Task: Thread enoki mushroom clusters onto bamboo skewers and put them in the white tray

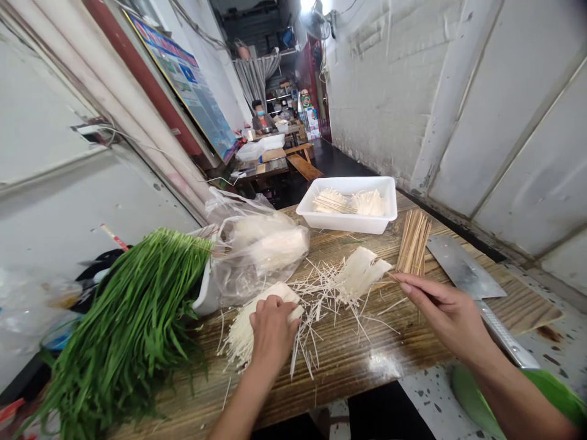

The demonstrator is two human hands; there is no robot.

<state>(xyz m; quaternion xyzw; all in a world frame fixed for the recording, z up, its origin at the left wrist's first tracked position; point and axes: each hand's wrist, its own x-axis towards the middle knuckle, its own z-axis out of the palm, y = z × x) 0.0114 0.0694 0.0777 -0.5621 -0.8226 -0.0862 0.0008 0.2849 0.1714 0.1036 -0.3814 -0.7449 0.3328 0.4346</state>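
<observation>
My left hand [271, 330] rests on a pale pile of enoki mushrooms [238, 333] at the table's near side, its fingers curled round some stems at the pile's right edge. My right hand [443, 311] pinches the end of a thin bamboo skewer [391, 274] between thumb and fingers. At the skewer's other end is a flat bunch of enoki mushrooms [360, 275], held low over the table. Loose enoki stems [316, 293] lie scattered between my hands. Just beyond my right hand stands a bundle of bamboo skewers [413, 241].
A white plastic tray [346, 223] with skewered enoki bunches stands at the back. A cleaver [465, 266] lies at the right. Green chives [132, 324] fill the left side, beside a clear plastic bag [261, 244] of enoki. A person [263, 121] sits at a far table.
</observation>
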